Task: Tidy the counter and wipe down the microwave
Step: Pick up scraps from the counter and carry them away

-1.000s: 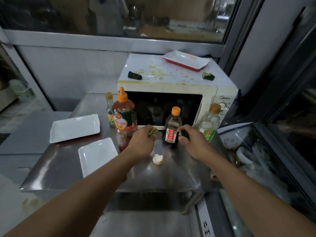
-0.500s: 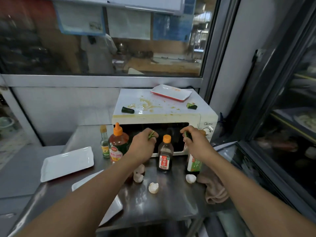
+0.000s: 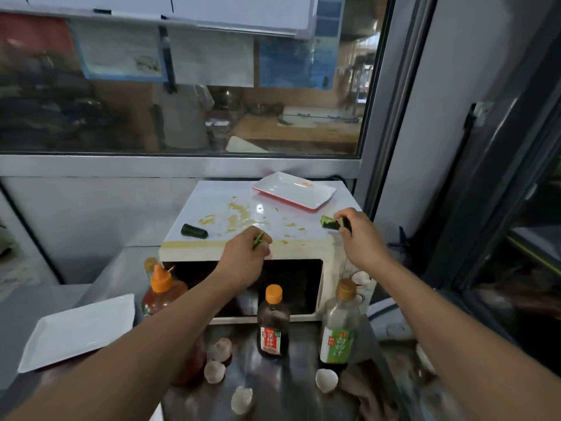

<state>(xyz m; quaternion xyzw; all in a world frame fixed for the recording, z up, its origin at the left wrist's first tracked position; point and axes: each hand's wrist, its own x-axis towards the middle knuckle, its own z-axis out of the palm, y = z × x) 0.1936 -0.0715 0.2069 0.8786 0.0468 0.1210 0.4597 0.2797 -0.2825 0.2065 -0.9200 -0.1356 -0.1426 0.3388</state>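
Only partly legible, Chinese characters on green-labelled bottle (image 3: 338, 326) beside microwave (image 3: 243, 238)

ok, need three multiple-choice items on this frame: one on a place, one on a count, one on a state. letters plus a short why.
1. Where does the white rectangular tray with the red rim lie?
A. on top of the white microwave
B. on the steel counter
C. inside the microwave

2. How many orange-capped bottles stand in front of the microwave?
A. one
B. two
C. four

3. What is the right hand doing?
A. resting flat on the counter
B. gripping a bottle
C. pinching a green vegetable piece

Key: 1 A, the tray sits at the back right of the stained top. 2 B, the red sauce bottle and the dark sauce bottle have orange caps. 3 C, its fingertips close on the piece at the top's right edge.
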